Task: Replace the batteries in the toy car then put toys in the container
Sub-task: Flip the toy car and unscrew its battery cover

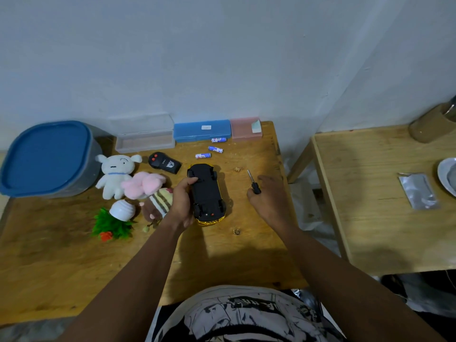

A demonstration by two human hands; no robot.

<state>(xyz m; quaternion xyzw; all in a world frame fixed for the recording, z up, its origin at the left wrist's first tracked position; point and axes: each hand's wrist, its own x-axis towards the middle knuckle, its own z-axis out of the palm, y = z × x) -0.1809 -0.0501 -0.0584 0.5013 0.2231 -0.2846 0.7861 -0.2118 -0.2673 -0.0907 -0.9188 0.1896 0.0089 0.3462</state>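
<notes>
Black plastic fills the left hand [181, 201]: its fingers curl round the side of the car [207, 191], thumb over one wheel, holding it belly-up on the table [222, 255] with the yellow body underneath. The right hand [271, 196] closes thumb and fingers on the handle of a screwdriver [254, 185] just right of the car. Whether its shaft rests on the wood or is clear of it cannot be told. Three batteries [214, 149] lie loose behind the car, with plush toys [116, 174] to its left. The container [49, 156] stands lidded at the far left. Judging by this, the battery step is at its start, the cover not yet off. The next move calls for bringing the tip to the cover screw while the left hand keeps the car from rocking.
</notes>
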